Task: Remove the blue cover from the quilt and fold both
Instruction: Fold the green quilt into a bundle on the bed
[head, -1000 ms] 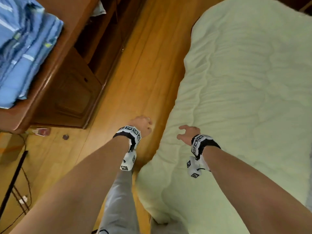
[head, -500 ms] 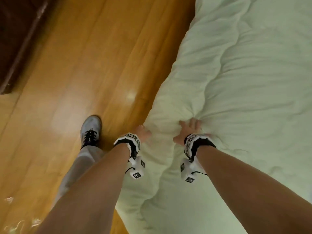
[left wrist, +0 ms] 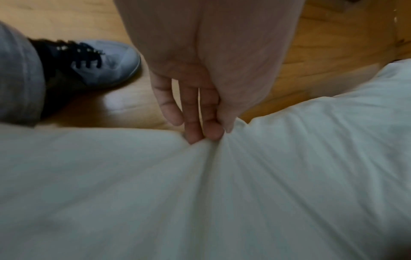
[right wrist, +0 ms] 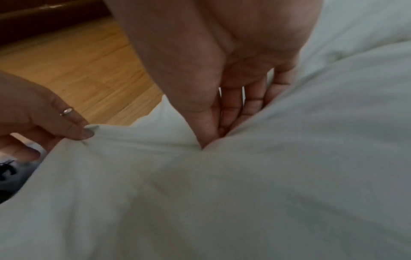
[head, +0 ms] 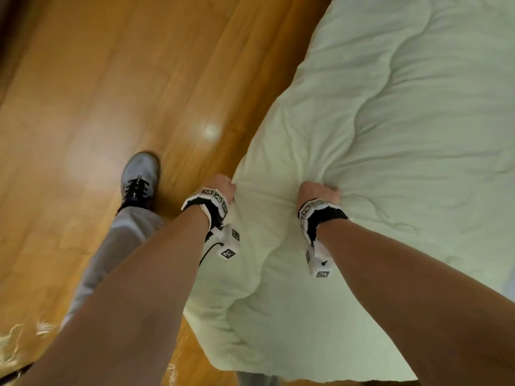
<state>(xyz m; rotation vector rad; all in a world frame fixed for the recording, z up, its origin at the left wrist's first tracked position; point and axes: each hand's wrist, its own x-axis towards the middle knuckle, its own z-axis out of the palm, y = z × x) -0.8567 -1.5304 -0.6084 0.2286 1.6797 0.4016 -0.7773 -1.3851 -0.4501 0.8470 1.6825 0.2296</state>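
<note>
A pale, cream-white quilt (head: 390, 135) lies spread across the right side of the head view, its near corner hanging toward the floor. My left hand (head: 227, 188) pinches the quilt's left edge, the fabric bunching under its fingers (left wrist: 200, 126). My right hand (head: 320, 190) grips a fold of the quilt a little further in, thumb and fingers (right wrist: 209, 130) closed on gathered cloth. In the right wrist view the left hand (right wrist: 55, 119), wearing a ring, also shows at the left edge of the quilt (right wrist: 244, 193). No blue cover is in view now.
A glossy wooden floor (head: 111, 107) fills the left half. My own leg in grey trousers (head: 117, 246) and a grey shoe with black laces (head: 139, 176) stand beside the quilt's edge. Dark wooden furniture (right wrist: 44, 21) shows at the far edge.
My view dropped from the wooden cabinet and folded blue cover down to the floor and quilt. Both hands came down on the quilt's edge and closed on its fabric, bunching it.
</note>
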